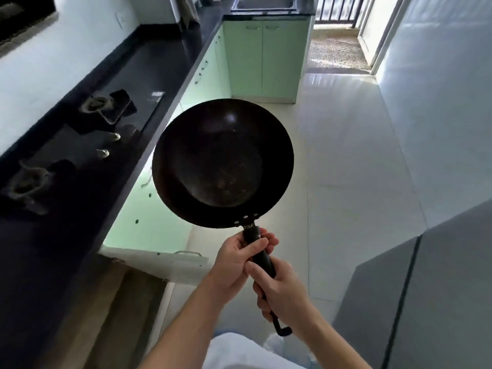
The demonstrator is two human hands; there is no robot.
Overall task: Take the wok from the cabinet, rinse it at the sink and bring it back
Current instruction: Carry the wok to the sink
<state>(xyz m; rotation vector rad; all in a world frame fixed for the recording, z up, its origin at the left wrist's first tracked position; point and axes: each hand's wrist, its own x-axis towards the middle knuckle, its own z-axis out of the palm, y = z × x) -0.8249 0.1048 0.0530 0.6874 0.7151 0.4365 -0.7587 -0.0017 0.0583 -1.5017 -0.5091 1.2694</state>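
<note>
A black round wok [222, 162] is held out in front of me above the white floor, its hollow side facing up. My left hand [239, 258] grips its black handle near the bowl. Farther down the same handle, my right hand [282, 291] grips it too, and the handle's hooked end sticks out below that hand. The steel sink [263, 4] lies at the far end of the kitchen, set in the dark counter. An open cabinet door [157, 259] stands out from the green lower cabinets at my lower left.
A dark counter [165, 57] with a two-burner gas hob [72, 139] runs along the left. Green cabinets [263, 57] stand below the sink. A grey fridge [426, 302] is at the right. White floor tiles [346, 145] lead to a doorway [335, 46].
</note>
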